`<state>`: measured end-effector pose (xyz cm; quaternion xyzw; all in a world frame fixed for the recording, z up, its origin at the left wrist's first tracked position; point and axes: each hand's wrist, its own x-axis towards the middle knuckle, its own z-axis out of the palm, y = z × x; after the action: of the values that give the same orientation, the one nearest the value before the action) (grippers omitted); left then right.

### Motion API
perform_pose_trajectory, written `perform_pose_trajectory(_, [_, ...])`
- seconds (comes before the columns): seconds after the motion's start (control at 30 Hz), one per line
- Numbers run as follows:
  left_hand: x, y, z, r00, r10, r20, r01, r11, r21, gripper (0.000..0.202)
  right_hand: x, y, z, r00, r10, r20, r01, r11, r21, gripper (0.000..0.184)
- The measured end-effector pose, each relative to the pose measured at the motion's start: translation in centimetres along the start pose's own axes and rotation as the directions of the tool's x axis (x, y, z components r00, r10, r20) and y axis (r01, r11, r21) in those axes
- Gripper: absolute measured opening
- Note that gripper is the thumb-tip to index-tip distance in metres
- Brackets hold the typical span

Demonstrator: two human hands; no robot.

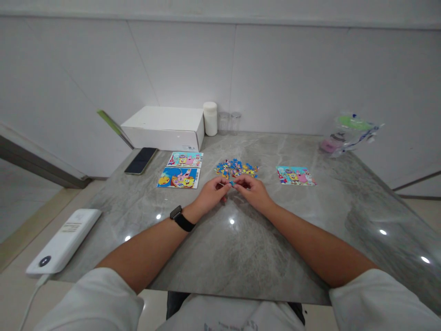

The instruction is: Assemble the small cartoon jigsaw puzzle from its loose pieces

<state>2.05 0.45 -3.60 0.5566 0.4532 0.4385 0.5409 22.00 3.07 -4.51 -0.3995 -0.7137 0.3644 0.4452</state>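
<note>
Between the fingertips of both hands is a small blue jigsaw puzzle piece (232, 183), partly covered by the fingers. My left hand (214, 193), with a black watch on its wrist, pinches it from the left. From the right, my right hand (253, 191) pinches it too; the two hands nearly meet. Just beyond them lies a loose pile of jigsaw puzzle pieces (237, 166), mostly blue and yellow. Left of the pile are two cartoon picture cards, a light one (185, 159) above a darker blue one (178, 178). A third cartoon card (296, 176) lies to the right.
A white box (161, 131), a white bottle (210, 119) and two clear glasses (229, 123) stand along the wall. A phone (141, 161) lies at left, near a white corded device (65, 241) on the edge. A clear plastic bag (351, 133) sits back right.
</note>
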Motion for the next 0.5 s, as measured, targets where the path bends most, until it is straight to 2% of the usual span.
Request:
perform_pose_trajectory(0.3, [0.14, -0.24, -0.37, 1.000, -0.007, -0.030, 0.007, 1.000, 0.014, 0.042, 0.06, -0.27, -0.09, 0.999, -0.015, 0.043, 0.016, 0.999, -0.031, 0.021])
perform_pose_trajectory(0.5, [0.12, -0.07, -0.48, 0.999, 0.003, -0.032, -0.001, 0.998, 0.059, 0.039, -0.15, -0.23, -0.16, 0.996, -0.071, 0.063, 0.075, 0.995, -0.071, 0.025])
